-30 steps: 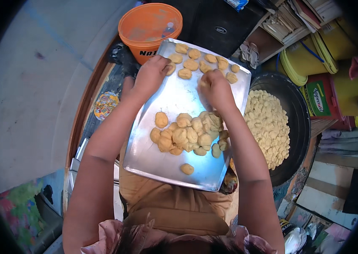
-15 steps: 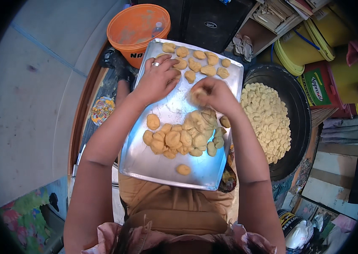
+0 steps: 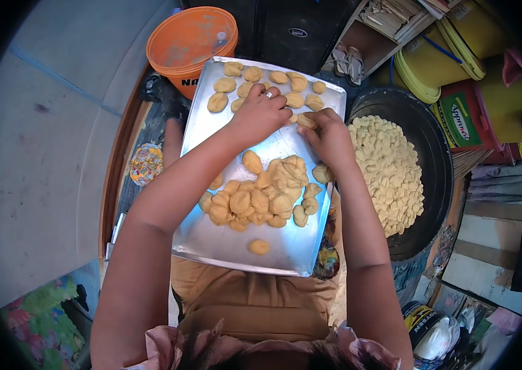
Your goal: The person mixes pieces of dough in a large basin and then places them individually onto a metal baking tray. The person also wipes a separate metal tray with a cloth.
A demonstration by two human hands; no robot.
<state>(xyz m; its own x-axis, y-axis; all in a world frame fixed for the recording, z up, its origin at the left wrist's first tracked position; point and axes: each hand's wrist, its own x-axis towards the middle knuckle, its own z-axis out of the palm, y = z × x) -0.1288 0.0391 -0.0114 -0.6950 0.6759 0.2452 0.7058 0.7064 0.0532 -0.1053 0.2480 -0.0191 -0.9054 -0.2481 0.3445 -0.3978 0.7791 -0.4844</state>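
A shiny metal tray rests on my lap. A heap of yellow dough pieces lies in its middle, one stray piece sits near its front edge, and shaped pieces are laid in rows at its far end. My left hand, wearing a ring, presses down among the far rows with its fingers curled. My right hand pinches one dough piece between its fingertips just beside the left hand.
A wide black pan full of shaped dough pieces stands to the right of the tray. An orange bucket stands behind the tray's far left corner. Yellow tubs and cartons crowd the right.
Both hands have stayed at the tray's far end, and the left hand has shifted right, close to the right hand. My view has dropped a little, so the tray sits lower in the picture.
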